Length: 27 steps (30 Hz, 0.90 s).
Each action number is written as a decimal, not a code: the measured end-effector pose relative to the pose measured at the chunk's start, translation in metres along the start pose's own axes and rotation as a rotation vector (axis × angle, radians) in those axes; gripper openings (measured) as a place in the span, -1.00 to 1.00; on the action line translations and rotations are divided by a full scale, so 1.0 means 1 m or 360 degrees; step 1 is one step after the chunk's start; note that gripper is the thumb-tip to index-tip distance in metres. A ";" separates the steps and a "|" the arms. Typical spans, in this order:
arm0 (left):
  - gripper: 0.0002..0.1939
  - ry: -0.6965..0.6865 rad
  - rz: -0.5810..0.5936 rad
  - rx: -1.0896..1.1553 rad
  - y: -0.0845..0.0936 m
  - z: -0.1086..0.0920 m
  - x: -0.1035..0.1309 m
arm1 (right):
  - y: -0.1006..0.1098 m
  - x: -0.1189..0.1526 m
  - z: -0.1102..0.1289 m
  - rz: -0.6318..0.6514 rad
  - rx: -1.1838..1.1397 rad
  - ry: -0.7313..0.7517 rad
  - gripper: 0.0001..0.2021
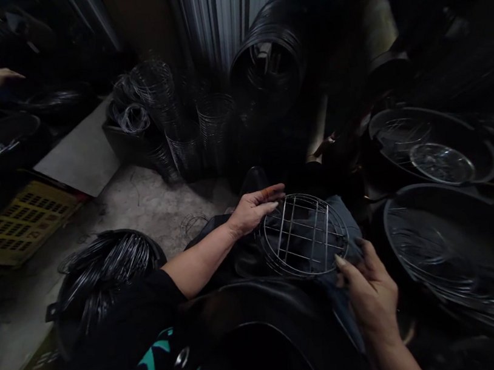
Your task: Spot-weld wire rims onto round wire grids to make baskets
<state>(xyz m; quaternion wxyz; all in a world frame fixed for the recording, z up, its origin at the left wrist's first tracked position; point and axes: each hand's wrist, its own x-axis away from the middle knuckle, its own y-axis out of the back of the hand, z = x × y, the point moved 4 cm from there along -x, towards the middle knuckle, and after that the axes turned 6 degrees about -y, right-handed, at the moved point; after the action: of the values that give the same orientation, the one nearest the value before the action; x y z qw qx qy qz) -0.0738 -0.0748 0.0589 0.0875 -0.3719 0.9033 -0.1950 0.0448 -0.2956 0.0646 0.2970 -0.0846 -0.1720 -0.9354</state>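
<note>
A round wire rack [313, 243], with bars crossing inside its rings, lies tilted over my lap. At its upper left edge is my left hand [253, 210], fingers stretched out straight and the thumb close to the rim; an orange band circles one finger. My right hand [370, 290] pinches the lower right rim, thumb on top and fingers curled behind. Grey-blue cloth [348, 220] shows beneath the rack.
To my left a tub holds bundled wire pieces [111, 265]. Wide black basins [440, 185] with wire rings stand at right. Stacked wire baskets [216, 116] sit ahead, near a yellow crate [27, 222]. Another person's hand [2, 76] shows at upper left.
</note>
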 end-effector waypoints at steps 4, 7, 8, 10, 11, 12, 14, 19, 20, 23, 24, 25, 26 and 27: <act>-0.49 0.0074 0.0033 0.0142 0.000 0.000 0.001 | -0.003 0.004 0.000 0.0024 0.0001 0.0013 -0.30; -0.44 0.0148 0.0058 0.0248 0.001 0.000 0.001 | -0.003 0.002 0.005 -0.0056 -0.0063 -0.0020 -0.38; -0.42 0.0160 0.0056 0.0261 0.001 0.000 0.001 | -0.002 0.000 0.007 -0.0077 -0.0129 -0.0044 -0.41; -0.42 0.0171 0.0043 0.0267 0.001 0.000 0.000 | -0.001 -0.004 0.010 -0.0103 -0.0255 -0.0080 -0.43; -0.42 0.0172 0.0038 0.0267 0.001 0.001 -0.001 | -0.001 -0.005 0.011 -0.0111 -0.0287 -0.0090 -0.42; -0.42 0.0173 0.0035 0.0269 0.001 0.001 -0.001 | -0.002 -0.005 0.011 -0.0114 -0.0302 -0.0097 -0.41; -0.43 0.0175 0.0032 0.0280 0.001 0.002 -0.002 | -0.002 -0.004 0.010 -0.0122 -0.0310 -0.0096 -0.39; -0.45 0.0146 0.0082 0.0249 0.003 0.005 -0.001 | -0.005 0.003 0.002 -0.0109 -0.0261 -0.0048 -0.40; -0.46 0.0135 0.0095 0.0229 0.004 0.006 -0.002 | -0.005 0.004 0.000 -0.0089 -0.0240 -0.0046 -0.40; -0.46 0.0100 0.0123 0.0184 0.007 0.010 -0.002 | -0.009 0.004 -0.003 -0.0021 -0.0286 -0.0040 -0.39; -0.45 0.0077 0.0133 0.0174 0.007 0.011 -0.001 | -0.010 0.003 -0.004 -0.0009 -0.0331 -0.0025 -0.40; -0.44 0.0050 0.0142 0.0159 0.008 0.012 -0.001 | -0.010 0.003 -0.005 -0.0008 -0.0378 -0.0006 -0.41; -0.43 0.0019 0.0143 0.0137 0.008 0.014 -0.001 | -0.011 0.002 -0.005 -0.0009 -0.0411 0.0014 -0.42; -0.41 -0.0013 0.0139 0.0106 0.009 0.015 0.000 | -0.012 0.002 -0.006 -0.0010 -0.0430 0.0029 -0.43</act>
<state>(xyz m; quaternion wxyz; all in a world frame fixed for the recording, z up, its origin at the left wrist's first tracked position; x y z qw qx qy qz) -0.0751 -0.0733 0.0418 0.1121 -0.3297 0.9114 -0.2193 0.0361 -0.2899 0.0560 0.2814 -0.1150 -0.0420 -0.9517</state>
